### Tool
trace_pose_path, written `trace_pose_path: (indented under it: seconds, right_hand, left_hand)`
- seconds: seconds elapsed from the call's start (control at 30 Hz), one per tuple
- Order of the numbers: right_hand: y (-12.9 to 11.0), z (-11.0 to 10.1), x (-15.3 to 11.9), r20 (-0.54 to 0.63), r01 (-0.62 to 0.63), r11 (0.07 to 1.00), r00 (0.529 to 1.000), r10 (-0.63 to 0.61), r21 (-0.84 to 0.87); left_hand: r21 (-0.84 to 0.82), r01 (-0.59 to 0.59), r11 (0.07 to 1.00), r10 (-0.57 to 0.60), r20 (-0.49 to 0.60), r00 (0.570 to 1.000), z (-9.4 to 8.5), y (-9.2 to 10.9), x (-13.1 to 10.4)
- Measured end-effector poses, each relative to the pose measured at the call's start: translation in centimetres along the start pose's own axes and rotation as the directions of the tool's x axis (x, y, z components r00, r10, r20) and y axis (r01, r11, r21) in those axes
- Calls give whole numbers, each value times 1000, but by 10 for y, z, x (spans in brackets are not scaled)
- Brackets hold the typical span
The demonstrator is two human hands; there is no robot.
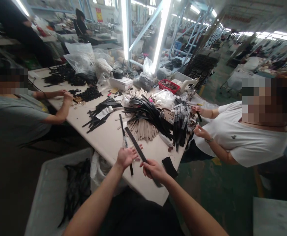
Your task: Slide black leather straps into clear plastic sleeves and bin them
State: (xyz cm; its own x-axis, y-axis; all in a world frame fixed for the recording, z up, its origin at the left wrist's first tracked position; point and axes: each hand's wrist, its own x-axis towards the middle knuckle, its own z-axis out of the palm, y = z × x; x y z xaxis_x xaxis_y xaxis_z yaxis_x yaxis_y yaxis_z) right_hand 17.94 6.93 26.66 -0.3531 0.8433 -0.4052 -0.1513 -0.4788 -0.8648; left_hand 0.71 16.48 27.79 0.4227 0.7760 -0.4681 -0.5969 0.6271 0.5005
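Note:
My right hand [154, 169] grips a long, flat dark strip [135, 144], which slants up and away to the left over the table. Its lower end shows below the hand. Beside it, my left hand [126, 157] is palm up with its fingers spread, and nothing is held in it. A second, narrower black strip [122, 126] with a whitish section runs beneath my left hand, its near end showing past the palm. Further up the table lies a big heap of black strips [155, 119] over beige strips [143, 129].
A co-worker in white [232, 131] handles a dark piece at right; another in grey [23, 114] works at left near small black parts [90, 94]. A white bin [50, 177] stands lower left. A black piece [169, 166] lies by the right edge. A red basket [169, 86] sits behind.

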Motion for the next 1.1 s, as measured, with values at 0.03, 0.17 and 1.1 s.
trace_pose_path:
  seconds: [0.03,0.17,1.1]
  right_hand:
    - [3,4,-4,5,7,1000,1000,-7,-6]
    - [10,16,-6,-26,-9,1000,1000,8,-14]
    - [-35,37,29,-289,265,888,877,-384,-376]
  left_hand:
    - [-25,-50,998,51,28,998,8,21,11]
    - [-13,-295,955,295,17,955,39,63,29]
    - [341,-343,875,341,68,938,51,3,-7]
